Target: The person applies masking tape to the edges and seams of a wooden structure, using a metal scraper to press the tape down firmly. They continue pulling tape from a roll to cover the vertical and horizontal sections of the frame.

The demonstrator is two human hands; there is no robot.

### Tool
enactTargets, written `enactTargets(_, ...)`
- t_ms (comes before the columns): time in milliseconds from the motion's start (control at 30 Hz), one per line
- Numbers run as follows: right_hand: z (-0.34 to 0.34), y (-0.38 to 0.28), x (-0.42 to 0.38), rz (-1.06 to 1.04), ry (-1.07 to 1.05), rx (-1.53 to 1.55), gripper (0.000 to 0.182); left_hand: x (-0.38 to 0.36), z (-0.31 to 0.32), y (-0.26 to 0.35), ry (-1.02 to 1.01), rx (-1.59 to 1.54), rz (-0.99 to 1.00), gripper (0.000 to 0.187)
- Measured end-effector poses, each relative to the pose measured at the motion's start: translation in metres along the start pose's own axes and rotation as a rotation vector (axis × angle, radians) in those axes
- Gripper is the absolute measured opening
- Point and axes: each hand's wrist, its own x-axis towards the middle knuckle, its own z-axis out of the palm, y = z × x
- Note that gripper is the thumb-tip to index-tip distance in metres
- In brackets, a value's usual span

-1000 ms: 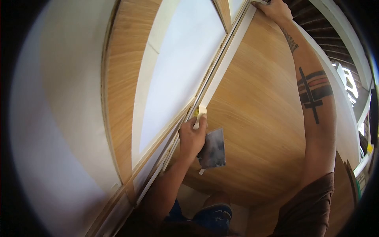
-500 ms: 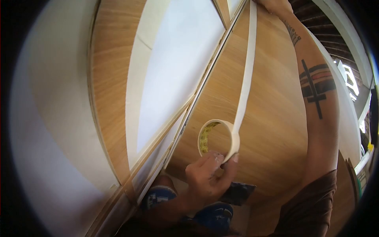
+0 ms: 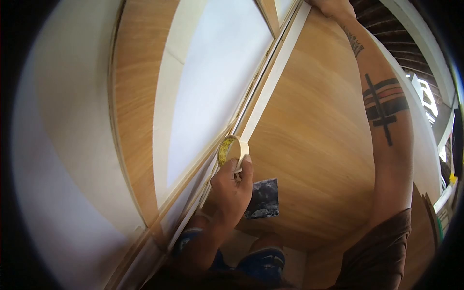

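My left hand (image 3: 233, 186) is closed on a roll of masking tape (image 3: 244, 153), gripping its lower rim between thumb and fingers. Yellow print shows inside the roll's core. From the roll a taut pale strip of tape (image 3: 276, 77) runs up along the left edge of a wood-grain panel (image 3: 319, 111). At the top of the view, my right hand (image 3: 333, 7) is at the strip's upper end. The frame's edge cuts it off, so its fingers are mostly hidden.
Left of the strip runs a narrow dark groove with wooden edging. Beyond it stand white panels (image 3: 220, 63) with curved wood-grain bands (image 3: 137, 96). A dark, paint-smeared flat piece (image 3: 263, 198) is by the panel's lower part, above my knees (image 3: 263, 258).
My left hand has moved the tape roll left and up, towards the groove. The strip now follows the panel's edge instead of hanging across it. My right hand has shifted slightly left.
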Motion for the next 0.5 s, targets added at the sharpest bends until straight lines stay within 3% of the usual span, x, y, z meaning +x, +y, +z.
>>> enactTargets(267, 0.008, 0.001, 0.004, -0.054, 0.026, -0.01, 0.052, 0.017, 0.024, -0.022, 0.012, -0.051, -0.201, 0.037)
enactTargets(500, 0.008, 0.002, 0.003, -0.079, 0.046, 0.02, 0.051, 0.015, 0.036, -0.022, 0.019, -0.021, -0.183, 0.038)
